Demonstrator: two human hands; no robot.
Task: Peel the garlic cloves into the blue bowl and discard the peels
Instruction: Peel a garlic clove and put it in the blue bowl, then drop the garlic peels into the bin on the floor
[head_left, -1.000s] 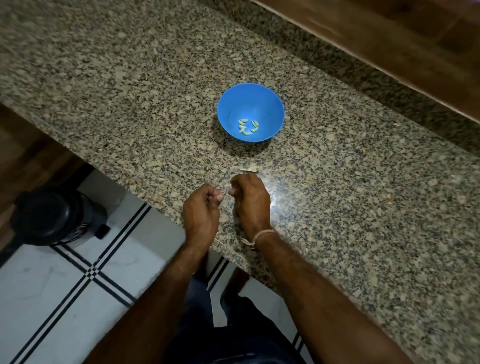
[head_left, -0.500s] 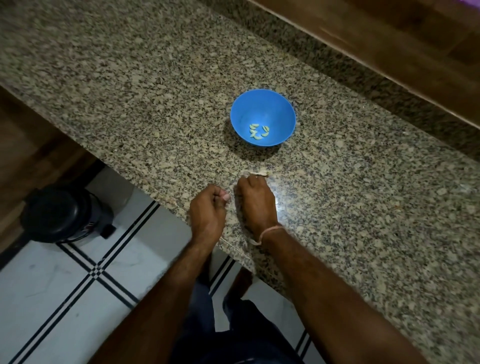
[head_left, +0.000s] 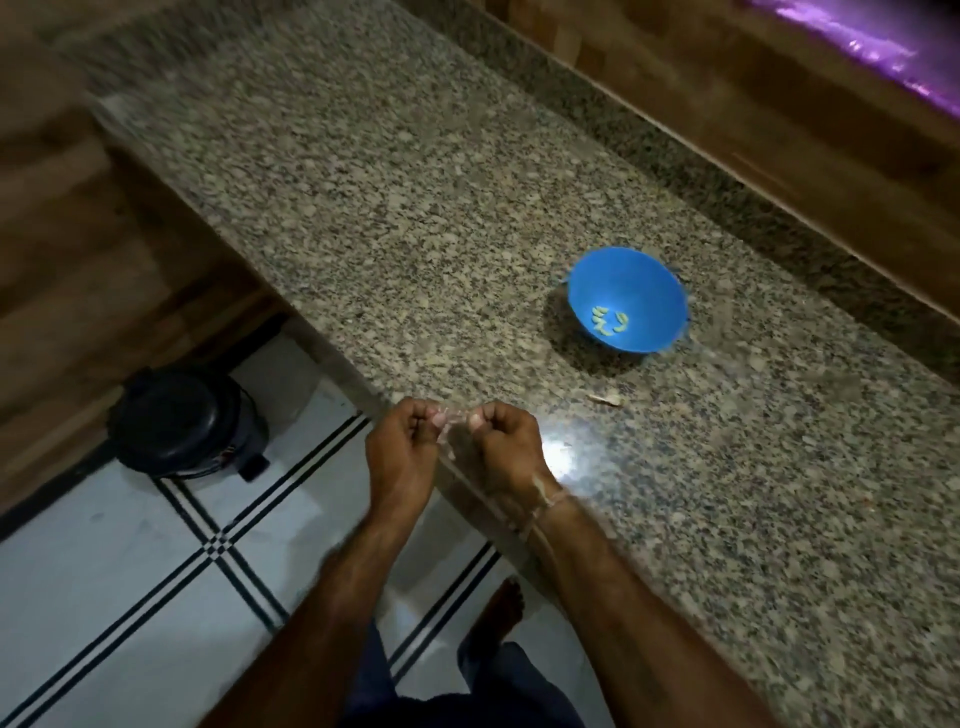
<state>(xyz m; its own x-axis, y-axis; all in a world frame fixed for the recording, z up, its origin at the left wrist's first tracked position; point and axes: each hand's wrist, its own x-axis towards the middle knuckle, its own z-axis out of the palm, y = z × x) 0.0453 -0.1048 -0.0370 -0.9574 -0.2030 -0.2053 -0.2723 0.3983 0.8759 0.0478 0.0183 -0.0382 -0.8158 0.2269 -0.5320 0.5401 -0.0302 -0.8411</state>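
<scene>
While the whole view is smeared by blur, both hands sit close together at the near edge of the granite countertop (head_left: 415, 234), knuckles up. Left hand (head_left: 402, 457): fingers curled in, thumb and fingertips meeting at the inner side. Right hand (head_left: 506, 452): same curl, fingertips turned toward the left hand. Between the two sets of fingertips is a small pale piece (head_left: 453, 417), pinched from both sides as far as the blur lets me read it. Whether it is a whole clove or only skin, I cannot tell.

Blue bowl (head_left: 639, 280) stands upright on the counter, beyond the hands and off to the right, well apart from them. A small cluster of peeled cloves (head_left: 610, 320) lies at its bottom, pale yellow-green. A light, thin scrap (head_left: 607, 398) lies on the granite between bowl and right hand, nearer the bowl; it looks like peel or an unpeeled clove.

A bright glare (head_left: 558, 451) sits on the stone just right of the right hand. A pale thread (head_left: 551, 500) circles the right wrist.

Below the counter edge: white tiled floor (head_left: 104, 545) with black double lines, a black round bin (head_left: 179, 418) standing on it to the left, and a bare foot (head_left: 500, 608) under the arms.
</scene>
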